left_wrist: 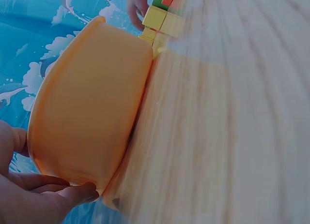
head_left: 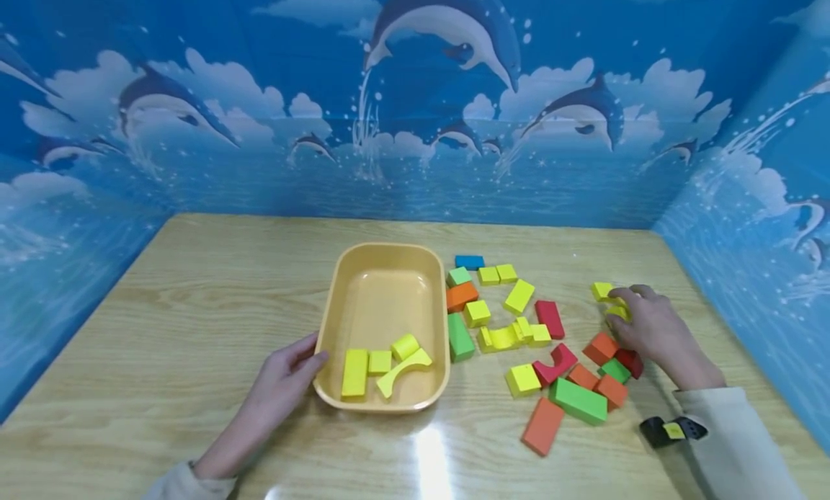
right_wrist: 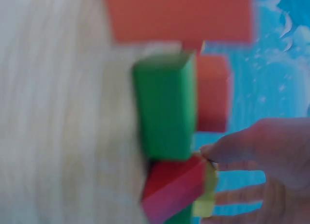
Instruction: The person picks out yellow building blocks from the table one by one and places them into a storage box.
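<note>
A tan plastic tray [head_left: 382, 255] holds several yellow blocks, among them a long block [head_left: 354, 372], a cylinder [head_left: 405, 346] and an arch [head_left: 403, 372]. My left hand [head_left: 288, 377] grips the tray's left side, thumb at the rim; in the left wrist view, fingers [left_wrist: 80, 192] lie against its outer wall. On the far right, my right hand [head_left: 655, 331] pinches a yellow block [head_left: 619, 312] between thumb and fingers, partly hidden by the hand. Another yellow block [head_left: 601, 291] lies just beyond the fingertips. Red, green and orange blocks sit close below this hand.
Right of the tray spread loose blocks, including a blue one [head_left: 470, 262], a green one [head_left: 460, 337], a red arch [head_left: 555, 364] and a long green block [head_left: 578, 400]. A black device [head_left: 673, 431] is at the right wrist. Dolphin-printed sheets [head_left: 415, 168] wall the table's back and sides.
</note>
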Demonstrator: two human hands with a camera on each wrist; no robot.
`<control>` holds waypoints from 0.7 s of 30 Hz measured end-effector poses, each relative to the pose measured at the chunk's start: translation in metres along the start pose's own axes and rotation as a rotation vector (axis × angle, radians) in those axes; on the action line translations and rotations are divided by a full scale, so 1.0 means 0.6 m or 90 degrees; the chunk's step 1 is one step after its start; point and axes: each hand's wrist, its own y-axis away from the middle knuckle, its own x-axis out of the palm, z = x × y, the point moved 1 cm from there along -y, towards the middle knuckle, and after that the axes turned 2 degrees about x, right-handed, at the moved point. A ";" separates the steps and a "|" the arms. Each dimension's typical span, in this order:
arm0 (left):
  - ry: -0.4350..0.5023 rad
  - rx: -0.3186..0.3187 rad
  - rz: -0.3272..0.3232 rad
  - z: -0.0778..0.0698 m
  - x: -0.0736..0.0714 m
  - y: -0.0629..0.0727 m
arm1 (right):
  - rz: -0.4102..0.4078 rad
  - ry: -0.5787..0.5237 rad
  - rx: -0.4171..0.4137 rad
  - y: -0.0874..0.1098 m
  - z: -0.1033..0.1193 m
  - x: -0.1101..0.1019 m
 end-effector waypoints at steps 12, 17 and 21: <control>0.003 0.004 -0.001 0.004 0.002 0.002 | -0.019 -0.027 -0.019 -0.005 -0.020 0.021; 0.009 0.012 0.000 0.003 0.000 0.000 | -0.042 -0.045 -0.013 -0.009 -0.007 0.016; 0.000 0.020 0.000 0.002 0.000 -0.002 | -0.105 -0.027 -0.069 -0.012 0.008 0.009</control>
